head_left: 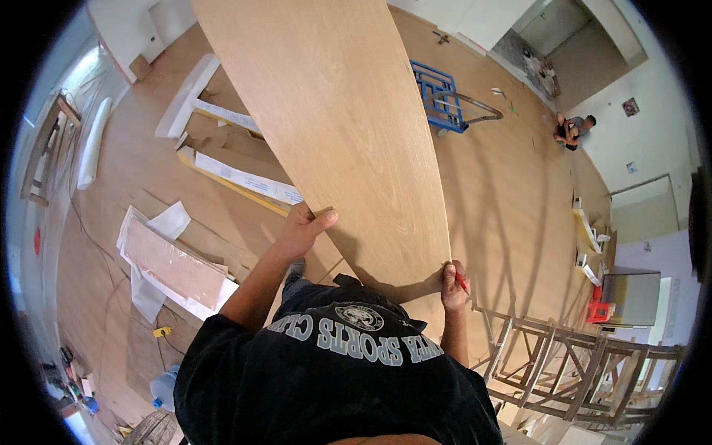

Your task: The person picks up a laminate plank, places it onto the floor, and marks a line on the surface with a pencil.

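Head: left grip (301,230) and right grip (453,286) clasp plank (341,133) edges beside open floor (504,200), right perhaps holding a pencil (461,282).

Plank (356,148): wood-look face, smooth, satin sheen, fine grain lines; can't tell solid from laminate. Shirt (334,386): black cloth, matt, pale print on it. Pen (461,282) on the right: red, smooth, looks like plastic. Floor (512,222): tan, smooth-looking, mostly matt. Cart (436,83), far side: blue-painted metal; its handle (488,111) is plain metal tube. Stack (174,259) on the left: glossy clear film over the top, white paper-like sheets around. Near left, jug (164,389): translucent bluish plastic. Right, trestle (590,374): rough wood, matt. Stool (598,308): red plastic, smooth.
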`<action>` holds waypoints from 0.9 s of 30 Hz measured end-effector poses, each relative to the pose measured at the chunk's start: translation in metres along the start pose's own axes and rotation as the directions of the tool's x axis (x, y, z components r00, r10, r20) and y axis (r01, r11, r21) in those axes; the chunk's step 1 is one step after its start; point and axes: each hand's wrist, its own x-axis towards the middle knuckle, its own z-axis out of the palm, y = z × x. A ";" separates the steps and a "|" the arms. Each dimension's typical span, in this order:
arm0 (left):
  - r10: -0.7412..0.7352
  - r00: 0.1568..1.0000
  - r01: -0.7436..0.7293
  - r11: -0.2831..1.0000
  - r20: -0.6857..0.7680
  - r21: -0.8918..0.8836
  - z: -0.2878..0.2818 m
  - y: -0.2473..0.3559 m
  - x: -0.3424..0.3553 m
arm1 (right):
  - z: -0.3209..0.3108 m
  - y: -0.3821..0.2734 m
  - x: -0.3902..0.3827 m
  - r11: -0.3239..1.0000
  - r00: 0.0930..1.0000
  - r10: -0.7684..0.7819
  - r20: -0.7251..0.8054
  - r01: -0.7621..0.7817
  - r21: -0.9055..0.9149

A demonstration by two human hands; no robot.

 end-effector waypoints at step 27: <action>-0.200 0.980 0.199 0.979 -0.014 -0.032 0.023 -0.057 0.073 | 0.004 0.021 -0.021 0.982 0.966 0.146 -0.214 -0.167 -0.083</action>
